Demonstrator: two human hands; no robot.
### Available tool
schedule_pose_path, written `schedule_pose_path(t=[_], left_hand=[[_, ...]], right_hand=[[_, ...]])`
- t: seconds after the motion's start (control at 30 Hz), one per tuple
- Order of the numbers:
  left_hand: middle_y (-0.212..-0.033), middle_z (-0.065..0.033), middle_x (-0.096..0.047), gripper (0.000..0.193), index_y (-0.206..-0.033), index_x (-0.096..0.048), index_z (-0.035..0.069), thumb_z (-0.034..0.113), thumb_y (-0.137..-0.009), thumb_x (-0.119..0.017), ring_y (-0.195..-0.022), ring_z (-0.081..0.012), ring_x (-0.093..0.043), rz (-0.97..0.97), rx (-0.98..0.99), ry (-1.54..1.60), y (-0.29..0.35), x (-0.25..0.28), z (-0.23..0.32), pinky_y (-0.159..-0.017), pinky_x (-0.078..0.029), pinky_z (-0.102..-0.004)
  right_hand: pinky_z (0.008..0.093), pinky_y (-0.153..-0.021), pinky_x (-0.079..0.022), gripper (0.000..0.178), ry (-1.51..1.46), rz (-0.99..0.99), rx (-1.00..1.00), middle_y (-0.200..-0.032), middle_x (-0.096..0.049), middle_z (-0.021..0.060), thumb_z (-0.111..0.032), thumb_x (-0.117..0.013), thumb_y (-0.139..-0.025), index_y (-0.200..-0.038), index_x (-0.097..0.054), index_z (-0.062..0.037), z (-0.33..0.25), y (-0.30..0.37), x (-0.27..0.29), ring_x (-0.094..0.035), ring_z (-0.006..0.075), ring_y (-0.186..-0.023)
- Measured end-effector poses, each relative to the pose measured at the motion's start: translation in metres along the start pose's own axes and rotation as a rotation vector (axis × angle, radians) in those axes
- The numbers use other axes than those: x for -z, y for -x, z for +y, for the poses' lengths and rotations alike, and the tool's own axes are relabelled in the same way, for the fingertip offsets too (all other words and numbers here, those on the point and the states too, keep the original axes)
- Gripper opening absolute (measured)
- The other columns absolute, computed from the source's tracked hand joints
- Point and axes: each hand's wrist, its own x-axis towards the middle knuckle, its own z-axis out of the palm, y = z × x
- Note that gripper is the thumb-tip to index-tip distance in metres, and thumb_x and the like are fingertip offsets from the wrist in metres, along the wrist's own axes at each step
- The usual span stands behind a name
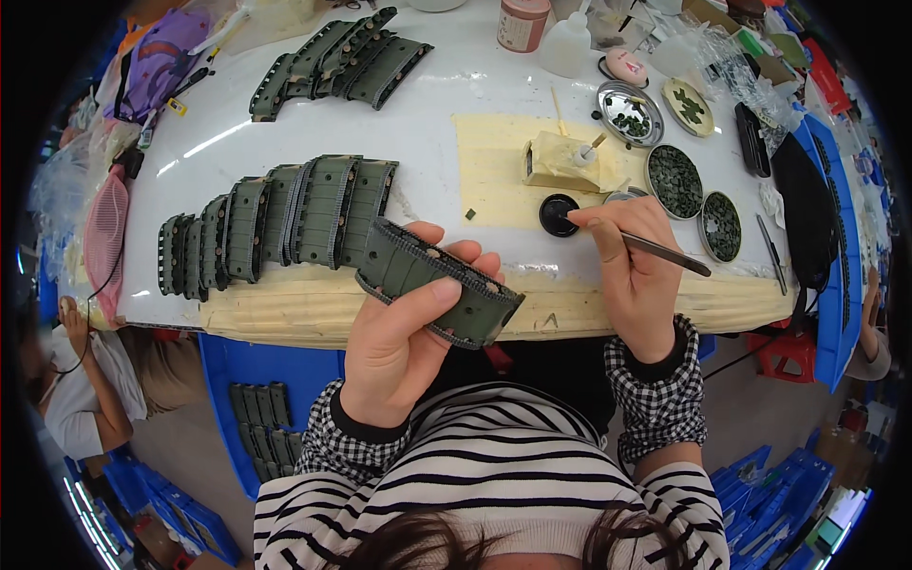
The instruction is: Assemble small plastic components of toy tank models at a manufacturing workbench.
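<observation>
Tweezers (667,255) pinched in right fingers (608,211), tip at black dish (556,215) just left of them; left fingers (426,304) grip curved green segment (407,271).

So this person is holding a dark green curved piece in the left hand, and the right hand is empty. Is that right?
Not quite: the right hand isn't empty. The head view shows it holding a thin tool. The left hand does hold the dark green curved piece.
</observation>
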Motion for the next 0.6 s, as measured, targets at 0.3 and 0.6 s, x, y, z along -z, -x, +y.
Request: schedule_pose_path(t=[0.3,0.6], left_hand=[[-0.117,-0.0207,-0.059,0.036,-0.124,-0.044,0.011,0.005,-0.090,-0.054,-0.106,-0.0256,-0.061,-0.006,-0.057,-0.106,0.002,-0.001,0.002,-0.086,-0.055,-0.0418],[-0.113,-0.0235,-0.060,0.031,-0.119,-0.047,0.007,0.008,-0.090,-0.057,-0.106,-0.0269,-0.062,0.081,-0.001,0.016,-0.016,-0.006,0.004,-0.080,-0.058,-0.0407]], right_hand=[[0.0330,-0.068,-0.044,0.007,0.024,-0.002,0.044,-0.080,-0.065,0.0074,-0.008,-0.066,-0.086,-0.088,-0.068,-0.0024,0.002,0.000,-0.001,-0.054,0.0248,-0.075],[0.0329,-0.073,-0.045,0.025,-0.286,-0.031,0.191,-0.089,-0.067,0.0078,-0.024,-0.058,-0.093,-0.093,-0.070,-0.0028,-0.036,0.008,0.025,-0.055,0.0235,-0.077]])
